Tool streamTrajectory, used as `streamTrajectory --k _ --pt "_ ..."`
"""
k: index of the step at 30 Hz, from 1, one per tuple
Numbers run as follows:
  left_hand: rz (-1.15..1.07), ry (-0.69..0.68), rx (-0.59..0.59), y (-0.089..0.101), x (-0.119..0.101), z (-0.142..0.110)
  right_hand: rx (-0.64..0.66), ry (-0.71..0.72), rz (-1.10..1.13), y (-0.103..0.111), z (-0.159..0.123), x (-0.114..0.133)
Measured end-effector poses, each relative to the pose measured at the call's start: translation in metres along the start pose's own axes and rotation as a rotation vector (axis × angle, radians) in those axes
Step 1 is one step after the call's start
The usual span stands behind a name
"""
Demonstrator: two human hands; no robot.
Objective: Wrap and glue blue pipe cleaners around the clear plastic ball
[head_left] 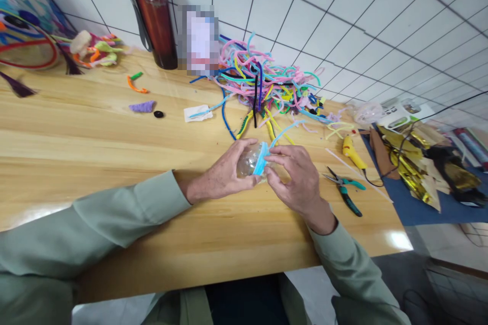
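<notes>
Held above the wooden table is a clear plastic ball with a light-blue band around its middle. My left hand wraps around the ball's left side, thumb below and fingers on top. Against the band, my right hand pinches a light-blue pipe cleaner, whose free end sticks up and to the right. The pinched part is hidden by the fingertips. Just beyond the hands lie yellow-handled pliers, partly covered by a heap of coloured pipe cleaners.
A yellow glue gun with a cord and green-handled pliers lie at right. A red thermos stands against the tiled wall. A purple piece, a black ring and a white card lie left of the heap.
</notes>
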State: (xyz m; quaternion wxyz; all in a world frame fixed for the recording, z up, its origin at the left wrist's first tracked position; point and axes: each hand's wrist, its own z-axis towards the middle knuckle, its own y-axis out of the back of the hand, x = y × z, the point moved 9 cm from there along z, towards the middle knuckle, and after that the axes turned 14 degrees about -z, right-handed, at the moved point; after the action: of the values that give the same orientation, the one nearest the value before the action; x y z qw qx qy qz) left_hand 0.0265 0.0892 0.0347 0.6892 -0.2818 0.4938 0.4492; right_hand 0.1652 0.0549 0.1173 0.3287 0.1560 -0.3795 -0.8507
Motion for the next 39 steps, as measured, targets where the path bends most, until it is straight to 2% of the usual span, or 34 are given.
streamTrajectory --k 12,20,39 --pt "0.009 -0.069 0.009 -0.0013 -0.0079 0.0003 0.048 -0.066 0.015 0.0008 0.0033 0.0003" --pt "-0.017 -0.019 0.009 0.0002 -0.0037 0.0005 0.099 -0.144 0.069 -0.0023 0.0030 -0.0052" --pt "0.023 -0.053 0.030 -0.0022 -0.0030 -0.0020 0.057 -0.135 0.044 -0.0010 -0.0016 -0.0008"
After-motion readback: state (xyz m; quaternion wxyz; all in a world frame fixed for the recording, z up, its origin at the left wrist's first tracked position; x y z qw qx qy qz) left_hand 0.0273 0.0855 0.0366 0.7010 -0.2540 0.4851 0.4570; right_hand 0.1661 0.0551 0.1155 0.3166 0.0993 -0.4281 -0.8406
